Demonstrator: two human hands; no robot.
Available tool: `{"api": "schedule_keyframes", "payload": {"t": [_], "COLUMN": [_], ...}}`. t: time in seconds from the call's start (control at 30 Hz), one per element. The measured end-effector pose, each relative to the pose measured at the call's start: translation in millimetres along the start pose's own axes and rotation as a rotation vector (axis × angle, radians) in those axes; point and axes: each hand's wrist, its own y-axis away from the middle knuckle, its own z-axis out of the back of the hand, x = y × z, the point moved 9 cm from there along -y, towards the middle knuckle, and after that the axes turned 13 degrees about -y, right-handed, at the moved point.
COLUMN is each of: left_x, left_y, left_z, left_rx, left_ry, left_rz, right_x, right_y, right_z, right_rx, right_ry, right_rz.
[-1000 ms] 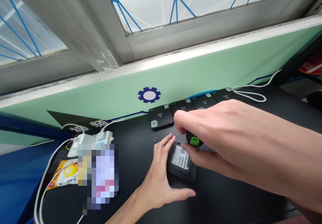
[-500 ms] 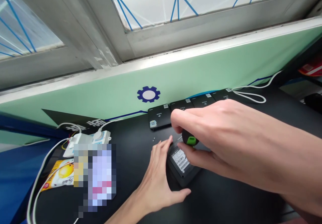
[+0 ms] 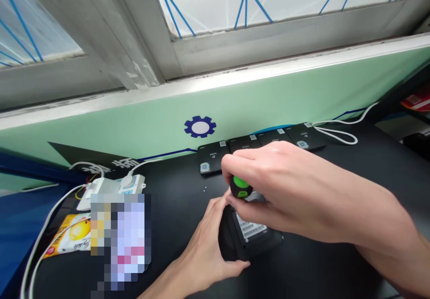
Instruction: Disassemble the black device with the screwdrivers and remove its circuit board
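Observation:
My right hand (image 3: 285, 187) is closed around the black and green handle of a screwdriver (image 3: 241, 187). The handle points up toward me, and its tip is hidden below the fingers. Under it is a black boxy device (image 3: 240, 241) with a white barcode label (image 3: 251, 228) on its upper face. My left hand (image 3: 208, 247) grips this device along its left side, fingers at the far corner and thumb at the near edge. Part of the device is covered by my right hand. Small screws (image 3: 205, 189) lie on the dark table just beyond my left fingers.
Flat black devices (image 3: 213, 155) stand in a row along the green wall (image 3: 151, 124). At the left are a white power strip (image 3: 112, 189) with cables, a yellow snack packet (image 3: 72, 234) and a blurred-out item (image 3: 129, 236). A white cable (image 3: 346, 138) loops at the back right.
My right hand has moved left and down slightly, bringing the screwdriver more upright over the device's far left corner. The device sits a little further right and tilted, with my left thumb against it.

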Motion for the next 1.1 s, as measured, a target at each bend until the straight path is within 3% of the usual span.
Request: {"api": "schedule_keyframes", "payload": {"t": [0.27, 0.57, 0.87, 1.1], "left_x": [-0.9, 0.7, -2.5, 4.8], "left_y": [-3.3, -0.6, -5.7, -7.8], "left_z": [2.0, 0.3, 0.9, 13.9], "left_rx": [0.024, 0.023, 0.023, -0.004], "left_ry": [0.017, 0.017, 0.013, -0.101], "left_rz": [0.040, 0.031, -0.021, -0.013], "right_x": [6.7, 12.6, 17.6, -0.8], "right_y": [-7.2, -8.7, -9.0, -24.0], "right_z": [-18.5, -16.5, -24.9, -30.3], "right_rx": [0.065, 0.013, 0.062, 0.070], "right_ry": [-0.017, 0.049, 0.142, 0.014], "right_rz": [0.016, 0.033, 0.055, -0.038]}}
